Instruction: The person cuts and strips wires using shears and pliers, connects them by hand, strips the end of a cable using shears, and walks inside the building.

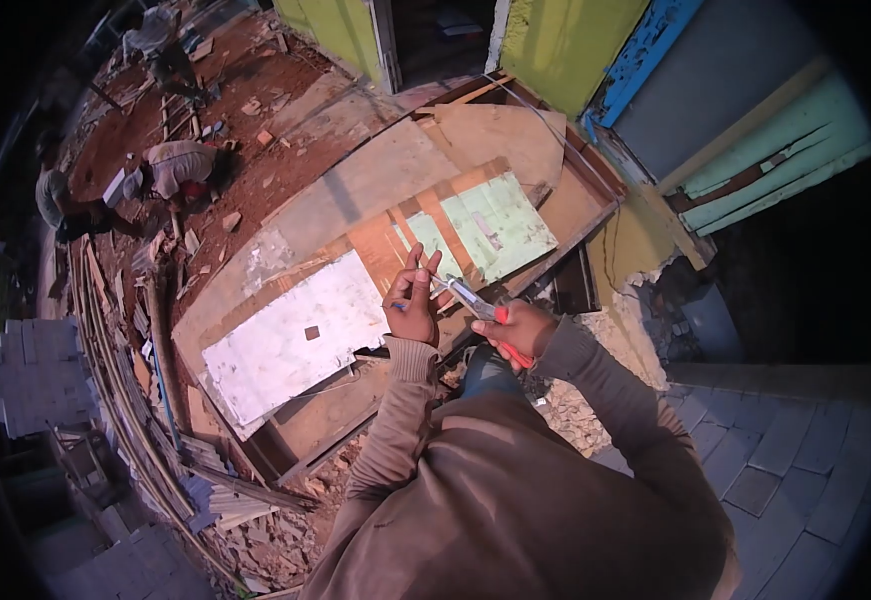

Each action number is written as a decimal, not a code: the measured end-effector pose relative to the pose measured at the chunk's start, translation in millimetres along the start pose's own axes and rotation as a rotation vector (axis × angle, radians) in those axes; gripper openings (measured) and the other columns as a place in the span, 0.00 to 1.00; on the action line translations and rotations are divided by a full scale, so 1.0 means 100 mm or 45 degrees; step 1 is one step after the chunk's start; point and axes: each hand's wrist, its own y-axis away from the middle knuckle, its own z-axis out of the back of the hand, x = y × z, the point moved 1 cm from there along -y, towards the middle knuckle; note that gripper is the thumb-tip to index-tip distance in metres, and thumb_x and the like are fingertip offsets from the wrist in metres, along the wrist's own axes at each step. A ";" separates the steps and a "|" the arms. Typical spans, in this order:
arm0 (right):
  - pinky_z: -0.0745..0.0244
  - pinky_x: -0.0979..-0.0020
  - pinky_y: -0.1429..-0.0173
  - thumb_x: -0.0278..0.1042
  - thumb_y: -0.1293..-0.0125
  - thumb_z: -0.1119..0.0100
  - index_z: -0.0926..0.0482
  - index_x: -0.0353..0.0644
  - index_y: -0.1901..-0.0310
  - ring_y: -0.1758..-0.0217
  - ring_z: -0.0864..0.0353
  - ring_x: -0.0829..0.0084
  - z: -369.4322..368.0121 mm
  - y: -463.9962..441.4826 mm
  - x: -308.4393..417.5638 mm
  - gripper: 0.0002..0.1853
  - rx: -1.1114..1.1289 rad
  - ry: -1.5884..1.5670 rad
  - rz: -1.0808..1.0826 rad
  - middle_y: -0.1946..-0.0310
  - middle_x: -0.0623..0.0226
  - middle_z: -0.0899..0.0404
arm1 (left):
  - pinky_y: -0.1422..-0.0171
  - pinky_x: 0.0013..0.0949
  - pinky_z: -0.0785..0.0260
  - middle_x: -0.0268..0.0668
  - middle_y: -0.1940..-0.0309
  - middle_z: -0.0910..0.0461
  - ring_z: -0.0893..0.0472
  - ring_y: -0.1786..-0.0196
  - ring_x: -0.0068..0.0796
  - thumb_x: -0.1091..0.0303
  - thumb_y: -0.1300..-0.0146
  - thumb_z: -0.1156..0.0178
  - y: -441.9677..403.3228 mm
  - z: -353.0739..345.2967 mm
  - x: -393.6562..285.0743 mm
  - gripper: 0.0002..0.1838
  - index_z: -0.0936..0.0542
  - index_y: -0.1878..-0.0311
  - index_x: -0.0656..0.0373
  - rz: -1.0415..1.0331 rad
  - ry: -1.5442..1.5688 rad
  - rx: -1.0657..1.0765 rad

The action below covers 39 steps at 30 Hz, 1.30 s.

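Observation:
My right hand is wrapped round the red handles of a pair of pliers, whose silvery head points up and left. My left hand is just left of the plier head, its thumb and fingers drawn together in a pinch. What lies in that pinch is too small to make out. Under both hands lies a wooden panel with brown strips and pale green sheet. A white sheet with a small square hole covers its near left part.
Several people work on the red soil at upper left. Long poles and grey block stacks line the left. Rubble lies beside my legs; a yellow-green wall and doorway stand ahead. Grey paving is at right.

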 end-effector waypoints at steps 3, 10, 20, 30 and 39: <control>0.28 0.70 0.82 0.56 0.29 0.44 0.22 0.35 0.68 0.80 0.17 0.68 -0.03 -0.03 -0.05 0.26 0.247 -0.477 -0.065 0.78 0.59 0.18 | 0.58 0.35 0.15 0.50 0.32 0.31 0.21 0.38 0.45 0.65 0.28 0.42 -0.02 0.03 -0.04 0.10 0.23 0.63 0.61 0.030 0.040 0.016; 0.23 0.69 0.76 0.54 0.29 0.42 0.22 0.35 0.66 0.78 0.16 0.69 -0.06 -0.03 -0.03 0.24 0.047 -0.128 0.023 0.78 0.59 0.17 | 0.56 0.33 0.15 0.52 0.40 0.23 0.17 0.44 0.49 0.64 0.26 0.44 0.01 0.02 -0.06 0.10 0.26 0.61 0.62 0.140 0.061 0.034; 0.22 0.58 0.63 0.53 0.33 0.37 0.19 0.37 0.68 0.72 0.16 0.60 0.04 0.12 0.05 0.23 -0.010 0.237 -0.156 0.76 0.56 0.17 | 0.50 0.36 0.18 0.49 0.35 0.27 0.19 0.41 0.47 0.63 0.25 0.45 0.14 -0.13 -0.08 0.10 0.29 0.61 0.59 0.102 -0.228 0.139; 0.25 0.57 0.46 0.43 0.32 0.38 0.24 0.37 0.45 0.52 0.19 0.50 -0.04 -0.14 -0.55 0.21 -0.165 0.318 0.125 0.58 0.47 0.19 | 0.41 0.43 0.20 0.49 0.33 0.29 0.22 0.37 0.50 0.64 0.24 0.47 0.17 -0.10 -0.06 0.11 0.32 0.63 0.59 0.088 -0.225 0.216; 0.44 0.69 0.24 0.13 0.44 0.49 0.38 0.39 0.28 0.25 0.39 0.63 -0.16 -0.11 -0.25 0.38 -0.005 0.055 0.608 0.30 0.49 0.38 | 0.53 0.27 0.22 0.50 0.32 0.31 0.19 0.40 0.41 0.64 0.25 0.45 0.08 -0.01 -0.19 0.10 0.27 0.60 0.61 0.051 -0.074 0.251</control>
